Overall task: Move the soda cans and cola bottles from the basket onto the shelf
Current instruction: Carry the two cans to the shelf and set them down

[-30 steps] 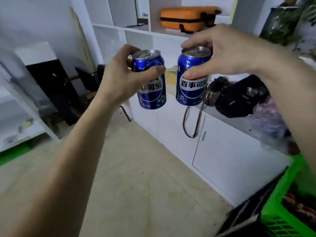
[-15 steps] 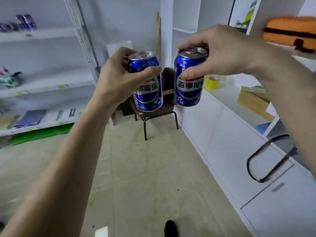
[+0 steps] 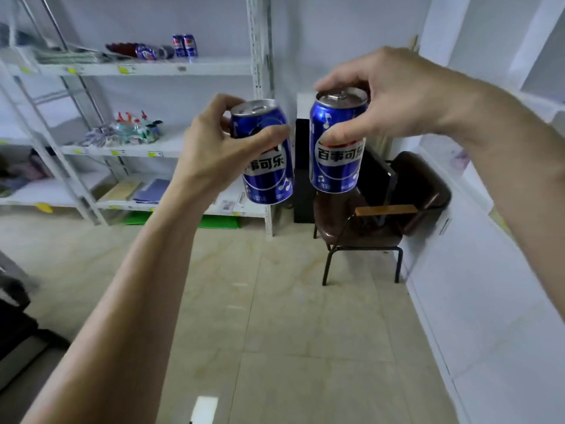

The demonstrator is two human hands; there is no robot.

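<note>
The white shelf unit is filling the far wall from nine to twelve o'clock, and it is facing the person squarely, which suggests the cans are being carried toward it for stocking. On its top board, at about eleven o'clock, two blue cans are standing upright beside some cola bottles lying on their sides, so that board is probably serving as the drinks row. A dark chair is sitting at three o'clock, clear of the path. The left hand is wrapping around the side of the left can, which is tilting slightly, a firm carrying hold. The right hand is pinching the right can near its rim from above, keeping it upright and ready to set down. The two cans are hanging just beside each other, not touching. The basket is not showing here.
</note>
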